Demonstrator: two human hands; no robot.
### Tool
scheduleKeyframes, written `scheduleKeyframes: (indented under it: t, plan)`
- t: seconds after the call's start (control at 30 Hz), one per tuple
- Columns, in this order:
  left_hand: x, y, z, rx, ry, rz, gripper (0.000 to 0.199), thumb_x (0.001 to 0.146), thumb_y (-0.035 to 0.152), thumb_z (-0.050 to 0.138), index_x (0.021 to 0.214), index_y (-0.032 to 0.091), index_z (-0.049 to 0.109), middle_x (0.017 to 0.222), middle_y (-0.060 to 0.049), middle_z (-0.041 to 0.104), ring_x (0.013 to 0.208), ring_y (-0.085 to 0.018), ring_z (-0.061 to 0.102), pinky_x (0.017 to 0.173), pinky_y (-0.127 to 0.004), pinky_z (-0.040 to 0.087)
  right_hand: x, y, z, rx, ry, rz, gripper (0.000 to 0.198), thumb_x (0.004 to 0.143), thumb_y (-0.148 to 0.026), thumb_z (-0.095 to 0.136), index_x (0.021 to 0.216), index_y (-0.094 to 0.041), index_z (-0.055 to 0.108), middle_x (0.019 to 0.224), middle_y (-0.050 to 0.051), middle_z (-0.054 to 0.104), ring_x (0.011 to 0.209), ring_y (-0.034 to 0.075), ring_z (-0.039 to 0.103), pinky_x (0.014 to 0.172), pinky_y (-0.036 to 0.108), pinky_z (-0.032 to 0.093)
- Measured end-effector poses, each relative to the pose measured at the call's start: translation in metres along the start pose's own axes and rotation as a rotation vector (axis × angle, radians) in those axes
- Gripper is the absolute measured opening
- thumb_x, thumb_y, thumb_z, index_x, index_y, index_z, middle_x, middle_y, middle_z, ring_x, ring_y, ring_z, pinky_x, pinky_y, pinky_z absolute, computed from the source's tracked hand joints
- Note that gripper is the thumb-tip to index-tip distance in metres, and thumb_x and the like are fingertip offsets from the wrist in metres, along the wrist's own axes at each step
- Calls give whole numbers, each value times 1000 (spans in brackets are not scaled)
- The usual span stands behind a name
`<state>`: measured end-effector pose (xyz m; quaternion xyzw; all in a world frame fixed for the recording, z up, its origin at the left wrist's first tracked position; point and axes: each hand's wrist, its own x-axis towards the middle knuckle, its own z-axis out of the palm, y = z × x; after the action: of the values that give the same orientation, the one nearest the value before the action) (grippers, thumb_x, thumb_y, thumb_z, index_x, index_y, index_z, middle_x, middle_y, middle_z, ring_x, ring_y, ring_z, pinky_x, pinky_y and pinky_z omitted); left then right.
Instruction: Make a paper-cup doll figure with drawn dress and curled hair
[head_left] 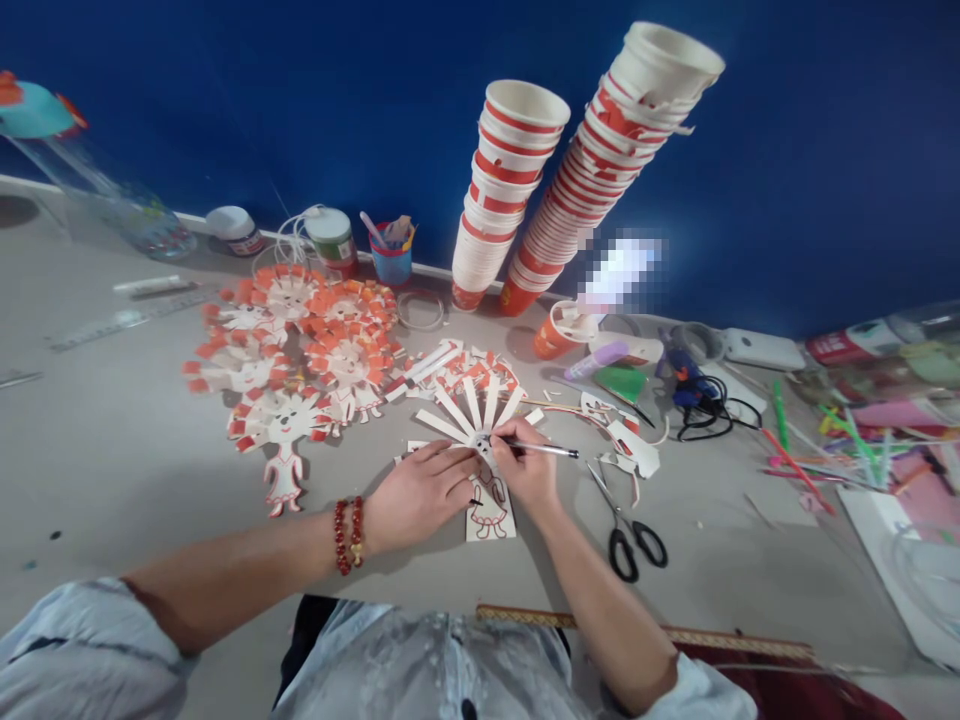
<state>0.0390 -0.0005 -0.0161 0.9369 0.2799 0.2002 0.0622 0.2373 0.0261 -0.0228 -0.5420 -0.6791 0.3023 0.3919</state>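
Observation:
My right hand [529, 472] pinches a black-and-clear pen [553, 451]. The pen's writing end is at the small drawn face of a white paper figure [491, 520]. Strips of cut paper fan out above that face, and below it a dress, arms and feet are outlined in red. My left hand [421, 492] lies flat on the figure's left side, fingers stretched and pressing it to the table. Left of my hands sits a group of finished-looking paper dolls [285, 430] with fringed red-and-white heads. Scissors [624, 528] with black handles lie partly spread beside my right forearm.
Two tall stacks of paper cups [510, 165] [600, 150] lean near the blue wall. Paper scraps [484, 368] lie behind the figure. At right are a coiled black cord [716, 408], pens and colourful strips. A ruler [124, 322] and jars stand left.

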Motion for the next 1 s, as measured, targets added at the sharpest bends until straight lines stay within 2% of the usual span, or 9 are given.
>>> scheduleKeyframes:
  t: [0.73,1.0]
  plan:
    - [1,0,-2,4,5,-1,14,96,19,48,95,14,62,128,-10,62,122,-23,54,108,-42,41,-3,4,0,18,60,6,10,84,-19,54,75,-22,56,62,-4,54,53,12,48,52,22,37]
    - [0,0,0,8,-4,1,14,95,17,49,96,15,62,129,-10,61,122,-23,54,107,-43,42,-3,4,0,4,41,3,9,85,-20,54,76,-22,56,60,-5,54,52,12,48,51,22,37]
